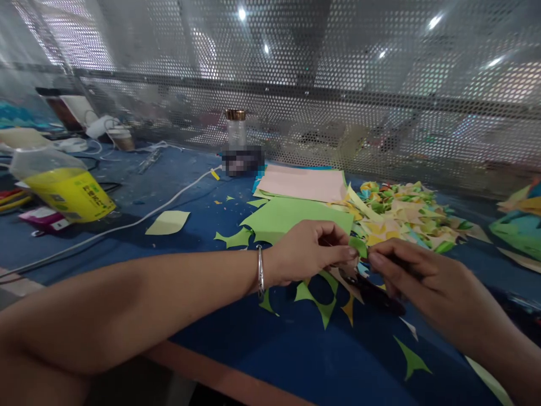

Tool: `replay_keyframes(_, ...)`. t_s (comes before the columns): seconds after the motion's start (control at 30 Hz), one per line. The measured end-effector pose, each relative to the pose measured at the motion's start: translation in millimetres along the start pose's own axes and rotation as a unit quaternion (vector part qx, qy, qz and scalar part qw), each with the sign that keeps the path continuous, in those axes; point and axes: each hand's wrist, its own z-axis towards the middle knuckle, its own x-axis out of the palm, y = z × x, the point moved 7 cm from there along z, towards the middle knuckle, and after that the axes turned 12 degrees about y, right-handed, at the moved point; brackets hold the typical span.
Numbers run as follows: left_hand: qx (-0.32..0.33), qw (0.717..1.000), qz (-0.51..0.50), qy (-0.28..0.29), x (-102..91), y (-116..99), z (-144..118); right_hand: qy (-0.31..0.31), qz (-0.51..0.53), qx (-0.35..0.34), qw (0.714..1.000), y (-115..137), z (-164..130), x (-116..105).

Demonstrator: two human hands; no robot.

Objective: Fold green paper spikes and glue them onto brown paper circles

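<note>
My left hand (310, 250), with a silver bangle (260, 270) on the wrist, pinches a small green paper piece (358, 246) between thumb and fingertips above the blue table (177, 192). My right hand (416, 276) meets it from the right, its fingertips on the same green piece. Something dark, possibly scissors (376, 296), lies under the right hand; I cannot tell if it is gripped. A green paper sheet (291, 217) lies just behind my left hand.
Green cut-off scraps (321, 301) litter the table below my hands. A pile of coloured paper shapes (401, 217) sits behind right, pink sheets (304, 183) behind centre. A yellow container (70, 192), white cable (139, 220) and jar (235, 128) stand left and back, before a perforated metal screen (338, 84).
</note>
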Motion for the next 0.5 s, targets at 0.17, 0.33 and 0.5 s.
replay_keyframes(0.17, 0.041, 0.996, 0.085, 0.005, 0.0, -7.4, 1.2, 0.002, 0.064, 0.033, 0.997, -6.1, -1.5, 5.9)
replay_keyframes(0.33, 0.044, 0.991, 0.128, 0.008, 3.3, -10.9, 1.2, -0.074, 0.049, 0.025, 0.996, 0.4, -7.4, 3.5)
replay_keyframes(0.5, 0.060, 0.976, 0.208, -0.022, -8.9, -21.5, -1.7, -0.129, 0.015, 0.031, 0.991, 1.8, -11.8, -10.5)
